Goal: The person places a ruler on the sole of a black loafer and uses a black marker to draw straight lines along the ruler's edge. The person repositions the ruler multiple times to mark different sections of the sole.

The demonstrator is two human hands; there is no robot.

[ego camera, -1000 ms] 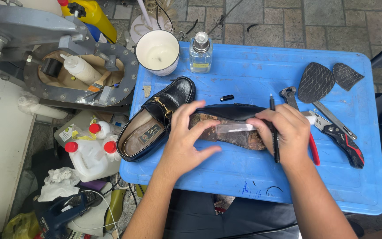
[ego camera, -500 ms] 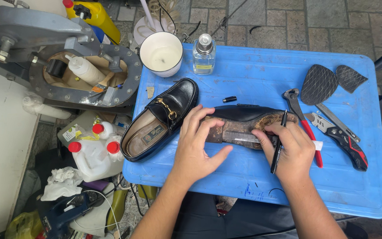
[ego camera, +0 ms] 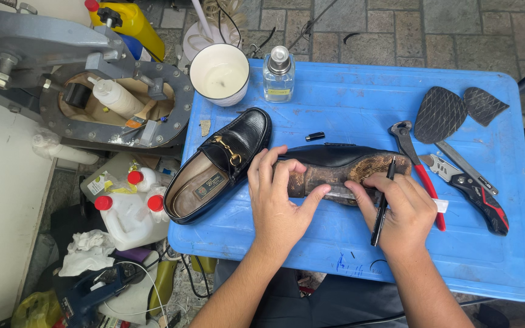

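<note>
A black loafer (ego camera: 343, 170) lies on its side, worn brown sole toward me, on the blue plastic table (ego camera: 360, 97). My left hand (ego camera: 277, 197) presses down on its toe end. My right hand (ego camera: 399, 209) rests on the heel end and grips a black pen (ego camera: 383, 203) whose tip touches the sole near the heel. The second black loafer (ego camera: 217, 164), with a gold metal bit, lies upright to the left, partly over the table's edge.
Red-handled pincers (ego camera: 417, 167), another plier tool (ego camera: 472, 191) and two black rubber sole pieces (ego camera: 454, 109) lie at right. A white cup (ego camera: 220, 73), a clear glass bottle (ego camera: 279, 76) and a small black cap (ego camera: 315, 136) sit farther back. Machine and white jugs (ego camera: 129, 206) stand left.
Both hands have shifted slightly on the sideways loafer; my left thumb now spreads along the sole. The pen tip stays at the heel end.
</note>
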